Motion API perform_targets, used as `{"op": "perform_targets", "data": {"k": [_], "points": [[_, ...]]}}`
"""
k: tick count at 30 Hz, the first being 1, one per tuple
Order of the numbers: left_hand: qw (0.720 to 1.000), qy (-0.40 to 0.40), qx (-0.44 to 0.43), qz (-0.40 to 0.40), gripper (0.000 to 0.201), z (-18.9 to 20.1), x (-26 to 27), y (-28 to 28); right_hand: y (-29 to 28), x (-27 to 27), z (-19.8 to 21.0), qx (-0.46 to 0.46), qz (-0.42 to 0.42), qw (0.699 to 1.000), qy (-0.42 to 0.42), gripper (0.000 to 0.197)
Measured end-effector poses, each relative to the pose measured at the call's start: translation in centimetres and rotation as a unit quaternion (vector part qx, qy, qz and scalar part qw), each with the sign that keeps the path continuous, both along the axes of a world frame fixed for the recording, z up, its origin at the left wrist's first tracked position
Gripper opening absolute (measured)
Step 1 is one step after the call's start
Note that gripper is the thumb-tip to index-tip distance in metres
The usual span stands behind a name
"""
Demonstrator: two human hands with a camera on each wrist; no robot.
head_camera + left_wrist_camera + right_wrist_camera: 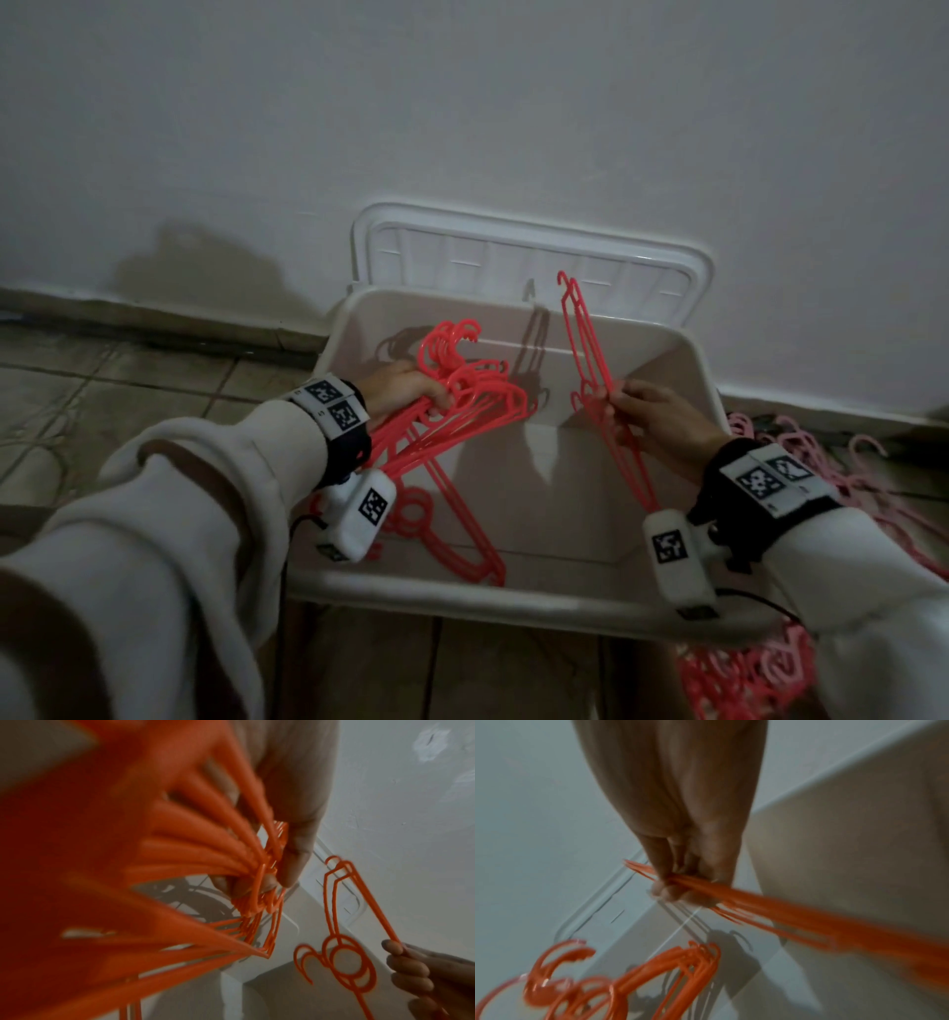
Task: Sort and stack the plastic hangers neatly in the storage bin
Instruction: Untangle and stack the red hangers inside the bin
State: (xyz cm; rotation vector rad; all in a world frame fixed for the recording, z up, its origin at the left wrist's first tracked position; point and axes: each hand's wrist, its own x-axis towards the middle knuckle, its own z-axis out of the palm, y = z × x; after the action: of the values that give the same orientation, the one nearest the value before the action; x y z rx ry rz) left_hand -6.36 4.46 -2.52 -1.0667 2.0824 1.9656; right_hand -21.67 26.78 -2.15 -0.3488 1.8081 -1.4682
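Note:
A white storage bin (513, 604) stands on the floor against the wall. My left hand (405, 393) grips a fanned bunch of several red plastic hangers (462, 406) over the bin's left side; the left wrist view shows the fingers (295, 862) curled round that bunch (195, 845). My right hand (652, 416) pinches two red hangers (590, 354) held edge-on over the bin's right half, hooks pointing left. The right wrist view shows those hangers (757, 902) clamped between thumb and fingers (670, 890). One red hanger (441, 539) lies on the bin's floor at the near left.
The bin's white lid (534, 257) leans on the wall behind it. A heap of pale pink hangers (801, 447) lies on the tiles to the right, and more red and pink hangers (750, 678) lie at the bin's near right corner. Tiled floor (128, 380) extends left.

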Motion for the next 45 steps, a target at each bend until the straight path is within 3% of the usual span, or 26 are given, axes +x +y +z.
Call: {"op": "perform_targets", "data": {"k": [3,5,7,9,12,14,16,22,26,28,33,35,37,39,40,42,44,45], "points": [[0.999,0.031,0.027,-0.008,0.009,-0.5,0.1,-0.3,-0.7,0.8,0.2,-0.022,0.066,0.997,0.025,0.019],[0.998,0.038,0.051,-0.008,0.011,-0.7,0.0,-0.7,-1.2,1.3,0.2,-0.006,0.13,0.983,0.127,0.018],[0.996,0.046,0.069,-0.028,0.008,-0.5,0.1,-0.6,-2.0,1.7,0.4,0.049,0.202,0.929,0.306,0.019],[0.993,0.07,0.091,-0.04,0.017,-0.3,0.2,-0.6,-2.9,1.9,0.6,0.084,0.265,0.868,0.411,0.009],[0.982,0.079,0.163,-0.058,0.025,-0.3,0.2,-0.9,-3.9,2.2,0.6,0.089,0.337,0.81,0.471,0.015],[0.975,0.06,0.201,-0.078,0.015,0.0,0.1,-0.9,-4.2,2.3,-0.2,0.09,0.386,0.782,0.481,0.016],[0.974,0.052,0.197,-0.1,0.026,0.0,0.0,-0.8,-4.4,2.4,-0.7,0.12,0.418,0.761,0.481,0.017],[0.974,0.051,0.192,-0.113,0.043,-0.7,-0.3,0.2,-4.9,3.0,-1.9,0.075,0.436,0.745,0.5,0.01],[0.966,0.096,0.209,-0.121,0.024,-0.5,-0.5,0.5,-5.5,3.5,-2.2,0.026,0.441,0.758,0.48,0.011],[0.962,0.111,0.211,-0.133,0.024,-0.1,-0.5,0.7,-5.7,3.2,-2.3,0.017,0.431,0.767,0.475,0.014],[0.977,0.089,0.13,-0.142,0.035,-0.9,-0.6,1.4,-5.6,2.7,-2.5,0.045,0.419,0.757,0.498,0.011],[0.98,0.079,0.121,-0.14,0.035,-1.2,-0.7,1.4,-5.5,2.5,-2.2,0.096,0.413,0.763,0.488,0.017],[0.982,0.069,0.115,-0.131,0.035,-1.2,-0.6,1.1,-5.1,2.0,-1.4,0.148,0.368,0.773,0.495,0.019],[0.983,0.061,0.116,-0.127,0.035,-1.1,-0.4,0.8,-4.6,1.7,-0.4,0.17,0.272,0.764,0.56,0.016],[0.982,0.057,0.121,-0.13,0.035,-1.0,-0.3,0.7,-4.4,1.6,0.0,0.172,0.232,0.751,0.594,0.022],[0.979,0.054,0.131,-0.148,0.036,-0.7,-0.2,0.9,-4.2,1.4,0.0,0.206,0.212,0.746,0.597,0.052],[0.973,0.053,0.136,-0.176,0.037,-0.3,-0.2,1.4,-4.1,1.5,0.2,0.271,0.252,0.747,0.553,0.088],[0.971,0.052,0.133,-0.191,0.037,-0.1,-0.2,1.8,-4.1,1.7,0.2,0.312,0.281,0.733,0.535,0.098]]}}
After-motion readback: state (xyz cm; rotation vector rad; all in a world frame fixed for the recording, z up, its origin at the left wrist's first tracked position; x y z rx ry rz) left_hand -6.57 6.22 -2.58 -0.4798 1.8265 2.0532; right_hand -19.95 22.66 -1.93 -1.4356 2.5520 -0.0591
